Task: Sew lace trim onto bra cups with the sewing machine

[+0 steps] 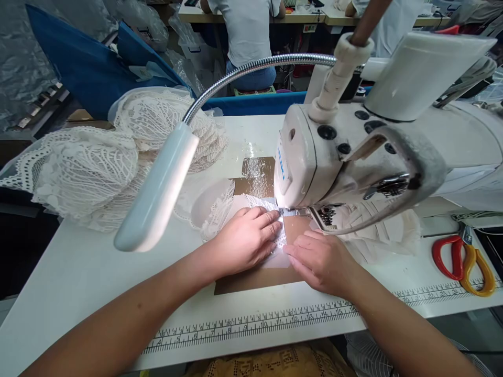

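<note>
A white lace piece (220, 214) lies partly beneath the presser foot of the white sewing machine (298, 157). My left hand (249, 238) rests flat on the lace, its fingers stretched toward the needle area. Right of it, my right hand (322, 259) has thumb and fingers pinched together at the near edge of the pale fabric. The fingertips hide part of that edge. Pale gathered fabric (377, 230) lies on the table beneath the machine arm. Brown tape (251, 280) covers the bed around the lace.
Piles of white lace cups (86, 173) stand at the left. A lamp (157, 188) on a bendy metal neck hangs over the table. Scissors (461, 262) with red and yellow handles lie at right, near a printed ruler (251, 330). Another person (249, 36) sits beyond.
</note>
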A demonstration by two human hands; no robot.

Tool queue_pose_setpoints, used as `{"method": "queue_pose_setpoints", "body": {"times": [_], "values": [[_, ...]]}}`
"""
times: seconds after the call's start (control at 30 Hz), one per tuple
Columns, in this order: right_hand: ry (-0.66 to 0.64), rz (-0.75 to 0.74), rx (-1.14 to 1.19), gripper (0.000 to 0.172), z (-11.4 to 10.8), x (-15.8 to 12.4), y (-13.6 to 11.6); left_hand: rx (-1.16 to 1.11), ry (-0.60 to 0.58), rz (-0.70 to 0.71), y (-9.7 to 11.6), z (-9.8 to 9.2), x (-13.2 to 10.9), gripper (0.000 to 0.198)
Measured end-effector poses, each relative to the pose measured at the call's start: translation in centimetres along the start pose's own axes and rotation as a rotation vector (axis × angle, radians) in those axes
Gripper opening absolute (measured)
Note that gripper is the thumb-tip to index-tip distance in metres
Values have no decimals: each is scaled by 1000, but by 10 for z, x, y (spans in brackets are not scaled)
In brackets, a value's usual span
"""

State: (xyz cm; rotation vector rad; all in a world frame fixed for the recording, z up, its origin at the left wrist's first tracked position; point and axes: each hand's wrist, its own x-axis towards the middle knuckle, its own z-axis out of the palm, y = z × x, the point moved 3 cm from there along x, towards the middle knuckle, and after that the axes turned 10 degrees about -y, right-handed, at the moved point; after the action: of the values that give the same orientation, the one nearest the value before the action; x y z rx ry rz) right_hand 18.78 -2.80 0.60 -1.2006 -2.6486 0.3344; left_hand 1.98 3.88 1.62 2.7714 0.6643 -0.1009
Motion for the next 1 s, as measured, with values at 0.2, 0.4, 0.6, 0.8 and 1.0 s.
{"method": "queue_pose_setpoints", "body": {"times": [0.2, 0.4, 0.6, 0.8, 1.0], "values": [[18, 51, -26, 19, 1, 1, 1, 40, 46, 7, -4, 0, 1, 33], [5, 84, -32, 23, 2, -1, 1, 89, 64, 29, 1, 0, -4, 34], [4, 109, -42, 29, 4, 0, 2, 74, 48, 10, -4, 0, -2, 34], [29, 167, -154, 32, 3, 7, 2, 102, 68, 11, -15, -4, 3, 37], [-2, 219, -262, 35, 3, 11, 3, 152, 122, 35, -12, -4, -1, 33]]}}
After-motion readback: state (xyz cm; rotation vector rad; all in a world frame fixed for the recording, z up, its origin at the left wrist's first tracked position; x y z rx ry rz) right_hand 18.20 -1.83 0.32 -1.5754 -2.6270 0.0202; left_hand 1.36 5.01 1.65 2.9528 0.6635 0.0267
